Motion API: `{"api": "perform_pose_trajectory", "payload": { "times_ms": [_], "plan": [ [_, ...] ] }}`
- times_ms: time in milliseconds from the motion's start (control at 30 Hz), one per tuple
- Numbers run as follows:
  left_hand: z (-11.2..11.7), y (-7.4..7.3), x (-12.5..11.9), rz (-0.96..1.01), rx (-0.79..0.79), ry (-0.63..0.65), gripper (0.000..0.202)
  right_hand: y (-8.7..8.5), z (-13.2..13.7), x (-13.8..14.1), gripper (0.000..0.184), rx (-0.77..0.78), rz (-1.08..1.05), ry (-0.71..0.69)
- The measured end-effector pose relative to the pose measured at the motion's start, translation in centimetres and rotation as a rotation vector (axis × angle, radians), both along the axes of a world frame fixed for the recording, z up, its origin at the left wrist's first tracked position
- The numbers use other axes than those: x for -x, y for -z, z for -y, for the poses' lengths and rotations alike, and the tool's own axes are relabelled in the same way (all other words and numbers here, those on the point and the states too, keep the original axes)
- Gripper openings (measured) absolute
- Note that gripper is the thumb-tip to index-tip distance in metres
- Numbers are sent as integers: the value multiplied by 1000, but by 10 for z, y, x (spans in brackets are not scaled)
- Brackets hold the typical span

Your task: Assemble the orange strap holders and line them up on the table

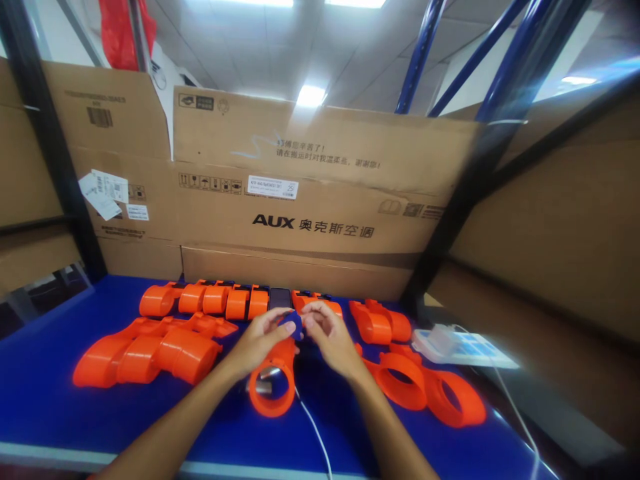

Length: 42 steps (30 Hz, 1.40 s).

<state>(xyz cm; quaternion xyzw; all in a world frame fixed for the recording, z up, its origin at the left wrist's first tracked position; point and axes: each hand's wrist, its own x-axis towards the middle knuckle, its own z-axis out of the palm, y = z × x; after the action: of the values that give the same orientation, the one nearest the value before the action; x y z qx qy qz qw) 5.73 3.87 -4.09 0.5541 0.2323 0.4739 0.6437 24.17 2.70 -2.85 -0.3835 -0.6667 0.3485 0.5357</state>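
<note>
Blue desk (50, 413), cardboard boxes (320, 200) behind. Left hand (260, 343) and right hand (330, 340), grips pinched tight on the small blue piece (291, 325) above the orange ring (273, 387), mid-desk. One slip could lose it among the orange parts (145, 353).

Bare left hand (256, 345), bare right hand (331, 341)

We had just one camera, worn on our head. It looked forward and down from very near at our left hand (257, 343) and right hand (330, 337) over the blue table (45, 413), with the brown boxes (320, 200) behind
</note>
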Motion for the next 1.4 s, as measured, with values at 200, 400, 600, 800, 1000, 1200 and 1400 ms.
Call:
{"api": "perform_pose_trajectory", "payload": {
  "times_ms": [200,400,600,800,1000,1200,1400],
  "plan": [
    [2,-2,5,23,70,-19,57,-11,-3,-55,13,-123,506,398],
    [4,-5,5,0,-12,-44,48,-2,5,-85,17,-65,1033,387],
    [2,-3,4,-4,-33,-40,50,7,3,-88,19,-61,1072,312],
    [2,-3,6,3,-30,-21,49,-9,4,-88,11,6,798,171],
    [3,-2,6,23,-25,12,44,-19,7,-83,18,58,336,68],
    [1,7,6,105,-11,40,40,-18,5,-67,26,33,-152,186],
    [3,11,1,230,122,194,39,-18,10,-38,26,85,-343,75]
  ]
}}
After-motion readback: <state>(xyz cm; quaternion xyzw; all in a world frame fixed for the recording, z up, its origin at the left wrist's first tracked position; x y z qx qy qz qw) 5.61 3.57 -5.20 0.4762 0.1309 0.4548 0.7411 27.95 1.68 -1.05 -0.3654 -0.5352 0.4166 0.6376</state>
